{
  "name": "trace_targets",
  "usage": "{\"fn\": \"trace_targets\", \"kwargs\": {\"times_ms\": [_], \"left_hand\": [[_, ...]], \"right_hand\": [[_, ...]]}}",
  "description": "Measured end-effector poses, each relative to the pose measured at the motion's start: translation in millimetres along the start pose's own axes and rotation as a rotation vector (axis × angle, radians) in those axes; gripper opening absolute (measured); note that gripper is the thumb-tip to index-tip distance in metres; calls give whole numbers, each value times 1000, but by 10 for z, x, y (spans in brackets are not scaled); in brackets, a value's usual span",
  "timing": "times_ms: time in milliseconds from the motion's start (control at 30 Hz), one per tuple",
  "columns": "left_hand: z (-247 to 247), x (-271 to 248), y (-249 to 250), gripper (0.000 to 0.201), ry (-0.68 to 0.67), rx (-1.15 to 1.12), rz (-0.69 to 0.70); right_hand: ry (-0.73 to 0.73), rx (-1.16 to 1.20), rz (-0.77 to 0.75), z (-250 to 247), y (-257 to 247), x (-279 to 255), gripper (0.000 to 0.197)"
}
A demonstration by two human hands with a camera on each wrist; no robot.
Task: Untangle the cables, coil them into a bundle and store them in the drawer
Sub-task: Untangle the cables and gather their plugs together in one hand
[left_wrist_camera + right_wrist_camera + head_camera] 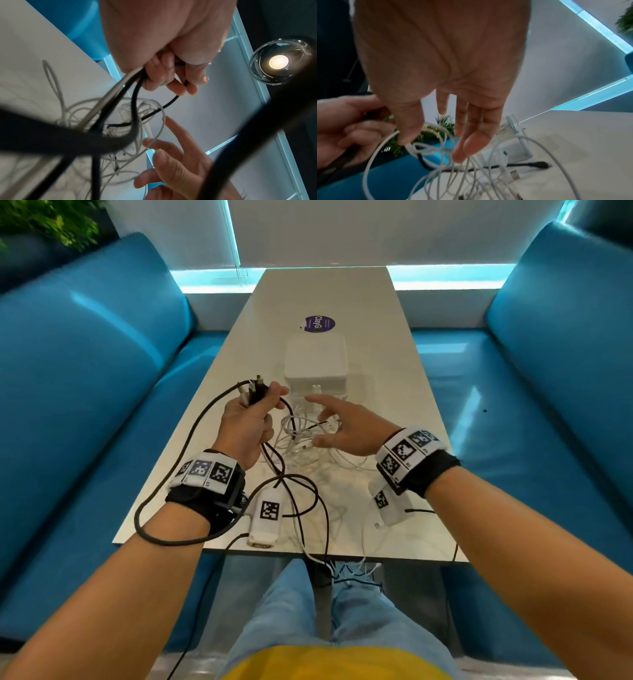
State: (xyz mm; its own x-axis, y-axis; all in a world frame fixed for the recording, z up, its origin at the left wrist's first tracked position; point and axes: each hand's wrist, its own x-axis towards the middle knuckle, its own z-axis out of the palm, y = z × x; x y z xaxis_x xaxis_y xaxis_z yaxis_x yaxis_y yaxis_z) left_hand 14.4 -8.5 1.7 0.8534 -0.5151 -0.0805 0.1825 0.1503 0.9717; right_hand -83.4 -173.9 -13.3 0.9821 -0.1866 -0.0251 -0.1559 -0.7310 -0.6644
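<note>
Cables, black (212, 419): several ends are being gripped in the left hand (250, 419), fingers curling round them, plugs sticking up above the fist. One long black loop is sweeping outward past the left wrist and under the forearm; other black strands are trailing down from the fist toward the person's lap.

Cables, white (301, 436): a loose tangle is lying on the table (394, 364) between the two hands, directly beneath the right hand's fingers; a few strands are rising toward the fingertips (462, 152), though contact cannot be told.

Right hand (346, 426): hovering over the white tangle, fingers spreading straight, holding nothing.

Drawer box, white (317, 364): sitting just beyond both hands, front facing them.

Sticker, purple (320, 324): lying beyond the box.

Benches, blue (85, 371): flanking both arms.
</note>
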Motion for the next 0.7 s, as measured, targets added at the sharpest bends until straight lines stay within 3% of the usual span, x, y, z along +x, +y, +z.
{"fn": "trace_targets", "kwargs": {"times_ms": [100,267,500,700], "left_hand": [[-34,-9,-15,17,-63,86,-31],[14,-34,-66,15,-88,159,-12],[-13,-29,-3,19,-9,-94,127],[45,-63,95,27,-67,-194,214]], "right_hand": [[-25,32,-36,164,-80,58,74],[105,18,31,449,-175,149,30],[173,-55,125,357,30,184,27],[96,-172,184,215,65,292,29]]}}
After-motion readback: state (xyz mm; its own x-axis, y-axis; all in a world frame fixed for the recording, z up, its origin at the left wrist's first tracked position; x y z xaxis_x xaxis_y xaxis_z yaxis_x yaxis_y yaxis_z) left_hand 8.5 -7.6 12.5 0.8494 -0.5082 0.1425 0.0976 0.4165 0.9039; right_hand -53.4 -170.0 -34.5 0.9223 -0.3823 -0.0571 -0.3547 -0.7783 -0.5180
